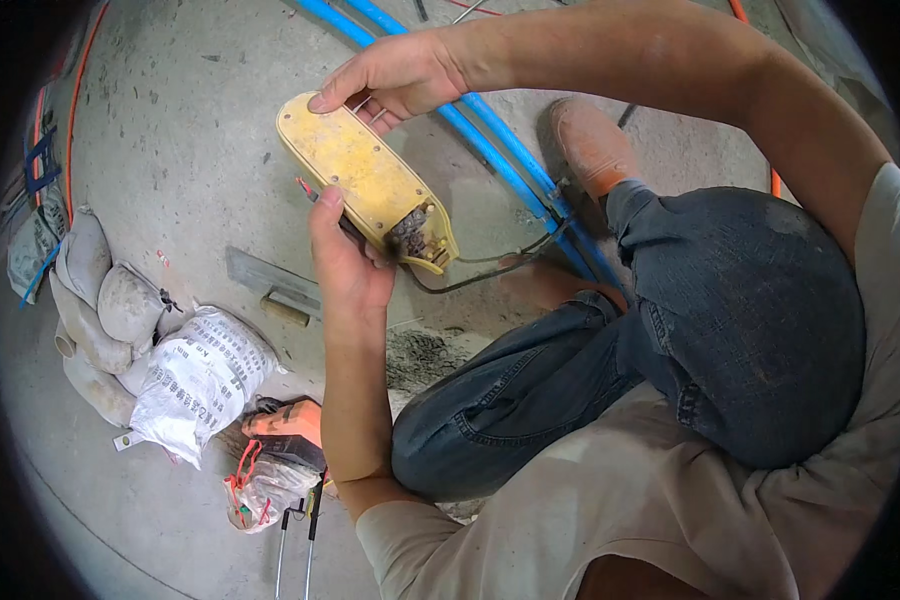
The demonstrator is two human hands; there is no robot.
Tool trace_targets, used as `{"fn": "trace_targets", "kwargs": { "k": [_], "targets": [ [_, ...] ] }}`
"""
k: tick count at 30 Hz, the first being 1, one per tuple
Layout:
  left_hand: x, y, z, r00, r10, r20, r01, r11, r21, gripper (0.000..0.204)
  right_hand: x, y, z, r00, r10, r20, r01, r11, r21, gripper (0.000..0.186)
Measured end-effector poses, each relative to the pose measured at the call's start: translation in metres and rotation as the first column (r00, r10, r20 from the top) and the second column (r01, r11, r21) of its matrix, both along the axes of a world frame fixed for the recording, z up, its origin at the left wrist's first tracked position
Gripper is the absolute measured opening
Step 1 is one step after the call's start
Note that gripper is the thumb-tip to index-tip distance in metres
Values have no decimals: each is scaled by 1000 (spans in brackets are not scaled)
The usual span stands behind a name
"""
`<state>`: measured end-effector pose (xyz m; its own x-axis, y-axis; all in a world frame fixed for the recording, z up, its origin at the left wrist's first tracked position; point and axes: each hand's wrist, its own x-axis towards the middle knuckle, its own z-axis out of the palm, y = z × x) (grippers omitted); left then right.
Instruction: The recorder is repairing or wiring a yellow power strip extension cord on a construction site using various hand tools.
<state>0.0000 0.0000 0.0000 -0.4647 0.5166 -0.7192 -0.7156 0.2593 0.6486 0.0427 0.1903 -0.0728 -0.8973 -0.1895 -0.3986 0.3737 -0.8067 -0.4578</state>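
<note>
the left hand [345,262] grips the near end of a yellow power strip [365,180], fingers closed around it. the right hand [395,75] clasps its far end, above blue pipes [490,150] on the concrete floor [190,130].

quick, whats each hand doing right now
Left hand: closed on the near end of the yellow power strip.
Right hand: gripping its far end.

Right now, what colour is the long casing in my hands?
Yellow casing, dirty and scuffed; head view shows it.
</note>
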Motion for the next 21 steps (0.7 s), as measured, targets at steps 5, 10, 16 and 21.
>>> {"fn": "trace_targets", "kwargs": {
  "k": [5, 10, 16, 21],
  "targets": [
    [6, 3, 2, 997, 51, 49, -52, 999, 11, 51, 2, -4, -5, 1000, 3, 25, -3, 1000, -7, 30],
    [8, 5, 6, 998, 65, 21, -65, 998, -18, 51, 2, -4, -2, 1000, -3, 21, 3, 1000, 13, 32],
    [1, -3, -1, 999, 37, 17, -36, 999, -30, 50, 2, -6, -1, 1000, -6, 23, 6, 1000, 1, 33],
    [1, -3, -2, 999, 43, 4, -43, 999, -29, 46, 30, 19, -25, 989, 21, 149, -109, 787, 608, 31]
  ]
}}
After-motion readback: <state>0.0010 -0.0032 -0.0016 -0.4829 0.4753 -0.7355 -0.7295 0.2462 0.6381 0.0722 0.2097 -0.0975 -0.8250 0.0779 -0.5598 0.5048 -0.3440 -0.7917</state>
